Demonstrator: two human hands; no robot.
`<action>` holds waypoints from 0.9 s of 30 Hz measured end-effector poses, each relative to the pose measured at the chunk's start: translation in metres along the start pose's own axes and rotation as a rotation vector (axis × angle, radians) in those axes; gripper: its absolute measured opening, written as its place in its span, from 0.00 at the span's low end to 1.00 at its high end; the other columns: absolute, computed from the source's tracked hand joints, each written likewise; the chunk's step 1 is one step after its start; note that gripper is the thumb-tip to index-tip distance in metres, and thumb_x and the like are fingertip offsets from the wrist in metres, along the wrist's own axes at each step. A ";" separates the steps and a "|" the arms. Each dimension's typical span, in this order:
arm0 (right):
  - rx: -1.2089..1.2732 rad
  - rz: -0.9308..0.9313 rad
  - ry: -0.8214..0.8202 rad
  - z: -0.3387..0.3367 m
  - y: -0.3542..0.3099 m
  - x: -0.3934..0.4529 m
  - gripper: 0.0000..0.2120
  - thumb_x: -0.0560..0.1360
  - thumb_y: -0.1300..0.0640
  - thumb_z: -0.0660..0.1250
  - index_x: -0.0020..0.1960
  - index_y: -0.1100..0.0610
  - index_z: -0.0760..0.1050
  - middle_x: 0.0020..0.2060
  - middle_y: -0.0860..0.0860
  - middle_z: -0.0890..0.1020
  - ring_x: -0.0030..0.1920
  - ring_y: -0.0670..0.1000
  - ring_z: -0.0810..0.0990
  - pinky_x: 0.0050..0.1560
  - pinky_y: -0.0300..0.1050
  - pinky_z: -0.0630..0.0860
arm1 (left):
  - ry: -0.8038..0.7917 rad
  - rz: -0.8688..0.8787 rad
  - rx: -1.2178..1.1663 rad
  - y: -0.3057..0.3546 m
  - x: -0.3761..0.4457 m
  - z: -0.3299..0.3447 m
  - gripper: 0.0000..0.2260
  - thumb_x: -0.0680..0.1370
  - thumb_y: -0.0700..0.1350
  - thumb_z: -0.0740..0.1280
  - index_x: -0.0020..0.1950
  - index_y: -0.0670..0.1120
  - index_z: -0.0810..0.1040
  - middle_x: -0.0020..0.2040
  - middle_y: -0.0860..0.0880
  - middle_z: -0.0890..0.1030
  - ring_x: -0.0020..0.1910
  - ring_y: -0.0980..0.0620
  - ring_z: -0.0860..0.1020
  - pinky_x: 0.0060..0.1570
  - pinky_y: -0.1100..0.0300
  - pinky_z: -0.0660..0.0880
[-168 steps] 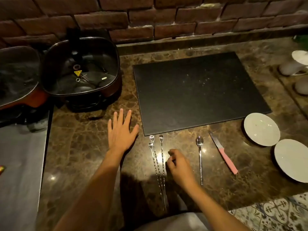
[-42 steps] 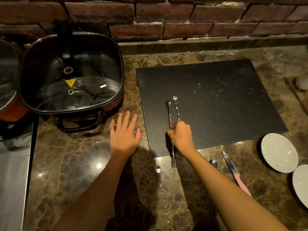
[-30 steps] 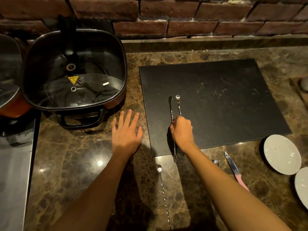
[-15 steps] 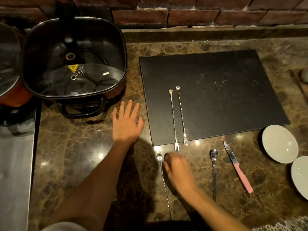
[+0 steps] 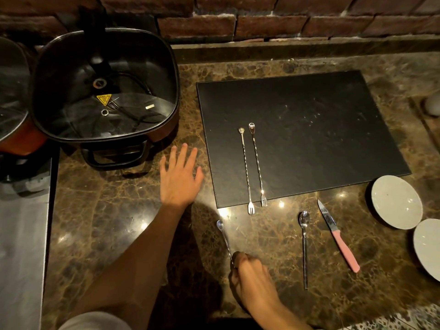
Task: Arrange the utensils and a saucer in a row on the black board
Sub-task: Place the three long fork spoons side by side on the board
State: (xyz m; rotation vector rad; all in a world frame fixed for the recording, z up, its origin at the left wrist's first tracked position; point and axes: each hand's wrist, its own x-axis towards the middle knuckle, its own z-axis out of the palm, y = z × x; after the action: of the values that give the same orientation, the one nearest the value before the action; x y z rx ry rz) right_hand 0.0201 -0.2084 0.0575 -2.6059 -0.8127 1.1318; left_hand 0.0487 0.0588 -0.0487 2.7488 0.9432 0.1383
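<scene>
Two long twisted spoon-forks (image 5: pixel 246 169) (image 5: pixel 257 165) lie side by side on the left part of the black board (image 5: pixel 309 129), their fork ends sticking over its front edge. My right hand (image 5: pixel 250 272) is closed around the handle of a third twisted spoon (image 5: pixel 223 236) on the counter in front of the board. My left hand (image 5: pixel 179 177) rests flat and open on the counter, left of the board. A plain spoon (image 5: pixel 304 246) and a pink-handled knife (image 5: pixel 338 236) lie on the counter to the right. Two white saucers (image 5: pixel 396 202) (image 5: pixel 428 246) sit at the far right.
A square black electric pot (image 5: pixel 104 86) with a glass lid stands at the back left, beside another pot (image 5: pixel 12 96). A brick wall (image 5: pixel 238 17) runs behind the marble counter (image 5: pixel 107 222). A steel surface (image 5: pixel 21 246) borders the left side.
My right hand laid two twisted utensils on the board, let go, drew back to the counter and closed on the third twisted spoon. My left hand stayed put.
</scene>
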 end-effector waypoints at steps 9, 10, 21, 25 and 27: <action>0.129 -0.080 0.238 -0.031 -0.003 0.045 0.08 0.72 0.64 0.60 0.37 0.54 0.68 0.33 0.48 0.74 0.35 0.48 0.73 0.33 0.44 0.69 | 0.008 -0.003 -0.015 0.000 0.003 0.001 0.26 0.82 0.56 0.53 0.80 0.53 0.63 0.81 0.47 0.63 0.81 0.43 0.57 0.76 0.37 0.56; 0.133 -0.086 0.270 -0.040 -0.006 0.057 0.07 0.73 0.64 0.60 0.37 0.55 0.69 0.34 0.48 0.74 0.35 0.49 0.74 0.34 0.47 0.71 | 0.009 -0.003 -0.015 0.000 0.003 0.001 0.26 0.81 0.56 0.53 0.80 0.53 0.63 0.81 0.47 0.63 0.81 0.44 0.57 0.76 0.37 0.55; 0.007 -0.058 0.407 -0.102 -0.049 0.172 0.06 0.74 0.60 0.64 0.48 0.62 0.74 0.47 0.65 0.79 0.48 0.69 0.78 0.40 0.52 0.72 | -0.007 -0.026 -0.042 0.001 0.002 0.001 0.27 0.80 0.57 0.53 0.80 0.53 0.64 0.82 0.48 0.63 0.81 0.44 0.57 0.76 0.38 0.54; -0.011 -0.050 0.397 -0.104 -0.052 0.185 0.05 0.75 0.61 0.63 0.49 0.62 0.74 0.49 0.65 0.79 0.50 0.69 0.77 0.41 0.50 0.70 | -0.005 -0.037 -0.051 0.003 0.002 0.000 0.28 0.80 0.57 0.53 0.80 0.53 0.65 0.82 0.48 0.63 0.81 0.45 0.57 0.76 0.38 0.54; -0.013 -0.049 0.400 -0.103 -0.052 0.187 0.05 0.76 0.62 0.63 0.49 0.62 0.74 0.49 0.65 0.79 0.50 0.69 0.78 0.40 0.49 0.67 | 0.020 -0.033 -0.047 0.004 0.001 0.000 0.27 0.80 0.56 0.54 0.79 0.52 0.66 0.81 0.47 0.64 0.81 0.44 0.59 0.76 0.38 0.56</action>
State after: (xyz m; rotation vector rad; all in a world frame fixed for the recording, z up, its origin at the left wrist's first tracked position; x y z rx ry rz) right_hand 0.1775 -0.0572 0.0328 -2.6724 -0.7863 0.5604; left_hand 0.0516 0.0563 -0.0478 2.6923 0.9775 0.1809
